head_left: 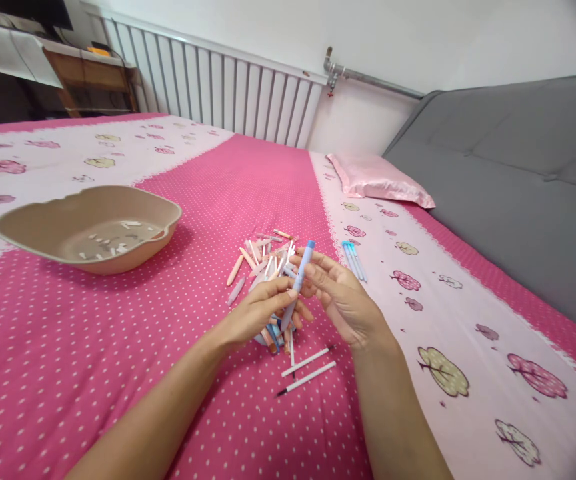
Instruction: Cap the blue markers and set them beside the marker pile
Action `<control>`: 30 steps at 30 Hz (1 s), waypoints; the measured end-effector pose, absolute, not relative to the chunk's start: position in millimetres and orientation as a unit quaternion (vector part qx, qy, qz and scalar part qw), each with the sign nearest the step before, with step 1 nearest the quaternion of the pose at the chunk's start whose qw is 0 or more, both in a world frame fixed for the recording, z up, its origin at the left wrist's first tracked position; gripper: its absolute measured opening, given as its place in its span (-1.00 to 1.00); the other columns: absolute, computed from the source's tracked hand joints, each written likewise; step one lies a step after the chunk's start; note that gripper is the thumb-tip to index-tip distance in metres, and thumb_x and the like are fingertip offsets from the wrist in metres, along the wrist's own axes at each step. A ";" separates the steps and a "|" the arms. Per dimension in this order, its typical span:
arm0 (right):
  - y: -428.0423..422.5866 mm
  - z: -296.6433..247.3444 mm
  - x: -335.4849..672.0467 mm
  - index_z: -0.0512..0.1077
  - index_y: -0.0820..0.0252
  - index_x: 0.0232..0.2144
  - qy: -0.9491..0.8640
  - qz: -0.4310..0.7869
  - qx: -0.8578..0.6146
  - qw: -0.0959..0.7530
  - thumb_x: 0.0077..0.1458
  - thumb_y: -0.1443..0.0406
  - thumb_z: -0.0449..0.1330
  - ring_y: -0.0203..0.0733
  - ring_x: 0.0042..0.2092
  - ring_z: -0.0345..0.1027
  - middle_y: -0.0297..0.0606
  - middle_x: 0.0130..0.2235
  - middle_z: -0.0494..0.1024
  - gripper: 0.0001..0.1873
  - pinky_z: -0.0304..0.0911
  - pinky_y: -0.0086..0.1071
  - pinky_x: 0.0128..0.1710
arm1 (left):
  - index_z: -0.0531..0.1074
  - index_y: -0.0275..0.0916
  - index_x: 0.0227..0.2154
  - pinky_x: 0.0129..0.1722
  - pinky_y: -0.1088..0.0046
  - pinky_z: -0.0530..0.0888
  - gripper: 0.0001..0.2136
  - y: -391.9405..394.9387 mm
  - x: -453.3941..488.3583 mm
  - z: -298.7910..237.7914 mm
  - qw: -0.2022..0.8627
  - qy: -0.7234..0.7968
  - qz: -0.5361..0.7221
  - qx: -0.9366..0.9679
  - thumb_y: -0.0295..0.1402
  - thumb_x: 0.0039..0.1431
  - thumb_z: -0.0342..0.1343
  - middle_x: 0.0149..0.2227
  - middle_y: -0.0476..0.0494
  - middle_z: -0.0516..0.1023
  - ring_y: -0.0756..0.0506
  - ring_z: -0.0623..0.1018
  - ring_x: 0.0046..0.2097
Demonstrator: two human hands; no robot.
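Observation:
A lavender-blue pen [306,259] stands tilted between my two hands, its blue end up. My left hand [267,305] pinches its lower part, and my right hand [337,288] has thumb and fingers closed on its upper part. Under and behind the hands lies a heap of loose pen parts [255,252] in pink, peach, white and blue, partly hidden by my fingers. Two white pen refills [308,379] with dark tips rest on the bedspread in front of the heap. Several blue pens [354,260] lie side by side to the right.
A beige plastic basin [88,230] with small white pieces inside sits at the left on the pink dotted bedspread [208,193]. A pink pillow [378,179] lies by the grey headboard [508,140]. The radiator [218,83] runs along the wall.

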State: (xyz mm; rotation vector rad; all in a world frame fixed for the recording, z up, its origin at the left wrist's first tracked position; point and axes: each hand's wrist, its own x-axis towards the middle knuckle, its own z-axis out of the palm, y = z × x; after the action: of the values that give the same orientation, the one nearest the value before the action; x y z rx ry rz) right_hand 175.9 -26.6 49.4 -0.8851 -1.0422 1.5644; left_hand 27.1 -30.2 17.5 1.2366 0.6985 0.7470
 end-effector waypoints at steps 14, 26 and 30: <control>-24.7 46.5 178.4 0.38 0.17 -0.18 -0.437 0.672 -0.351 0.484 -0.13 0.36 0.25 -0.33 -0.31 0.35 -0.26 -0.26 0.54 -0.63 0.25 -0.45 -0.28 | 0.34 -0.27 -0.27 -0.63 0.56 0.39 -0.74 -30.1 26.6 15.5 0.693 0.311 0.347 0.550 -0.17 0.12 -0.02 -0.37 -0.17 0.53 -0.03 0.51 -0.48; -23.9 41.0 176.2 0.39 0.17 -0.20 -0.457 0.617 -0.393 0.506 -0.22 0.35 0.33 -0.32 -0.32 0.37 -0.31 -0.35 0.52 -0.57 0.26 -0.40 -0.25 | 0.33 -0.31 -0.22 -0.70 0.60 0.35 -0.70 -31.7 26.2 20.2 0.682 0.336 0.320 0.566 -0.17 0.14 -0.07 -0.38 -0.20 0.53 -0.01 0.50 -0.55; -24.6 42.6 175.9 0.39 0.17 -0.20 -0.456 0.628 -0.384 0.500 -0.20 0.35 0.32 -0.31 -0.29 0.37 -0.28 -0.30 0.53 -0.58 0.27 -0.41 -0.23 | 0.31 -0.30 -0.15 -0.71 0.59 0.34 -0.68 -31.1 26.2 19.5 0.682 0.335 0.318 0.567 -0.18 0.14 -0.06 -0.36 -0.22 0.53 -0.02 0.51 -0.54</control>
State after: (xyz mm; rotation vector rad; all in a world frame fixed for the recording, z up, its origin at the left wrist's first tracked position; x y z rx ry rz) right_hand 175.9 -24.6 42.6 -0.9298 -1.1019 1.5191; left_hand 26.2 -31.1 19.5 1.2709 0.7517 0.7142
